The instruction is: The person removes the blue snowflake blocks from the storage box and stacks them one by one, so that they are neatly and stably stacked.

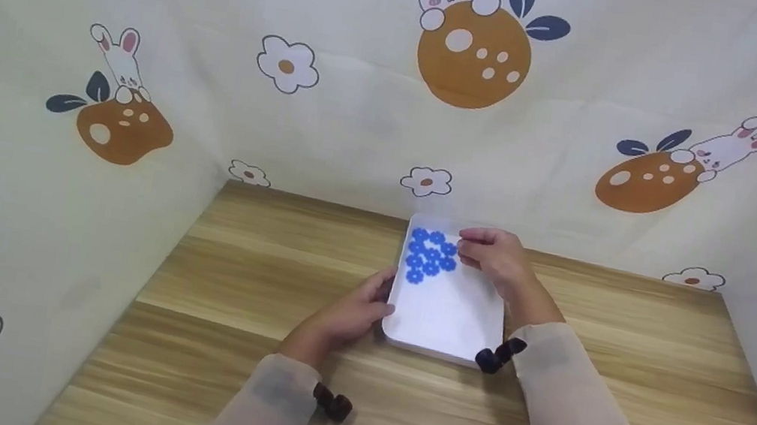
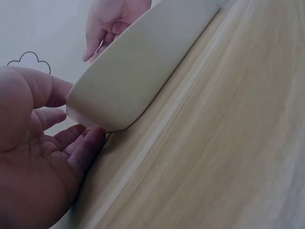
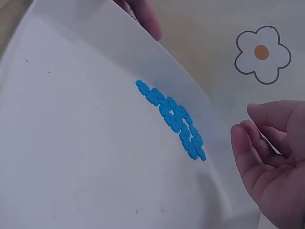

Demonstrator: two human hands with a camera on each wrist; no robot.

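Observation:
A shallow white tray [image 1: 441, 317] lies lengthwise on the table, with several blue flower-shaped pieces [image 1: 433, 255] grouped flat in its far left part. My left hand [image 1: 357, 312] grips the tray's left side. Seen from the left wrist, the fingers of this hand [image 2: 43, 152] are bent against the tray's wall [image 2: 128, 71] at a rounded corner. Over the far right edge of the tray is my right hand [image 1: 499, 258], beside the blue group. In the right wrist view the right hand [image 3: 274, 157] has loosely curled fingers and a gap below the thumb, with nothing seen between them.
The wood-grain table [image 1: 264, 263] extends to both sides of the tray. A pale cloth [image 1: 348, 116] printed with rabbits, oranges and flowers walls in the back and sides. Small black devices [image 1: 499, 355] are strapped at both wrists over light sleeves.

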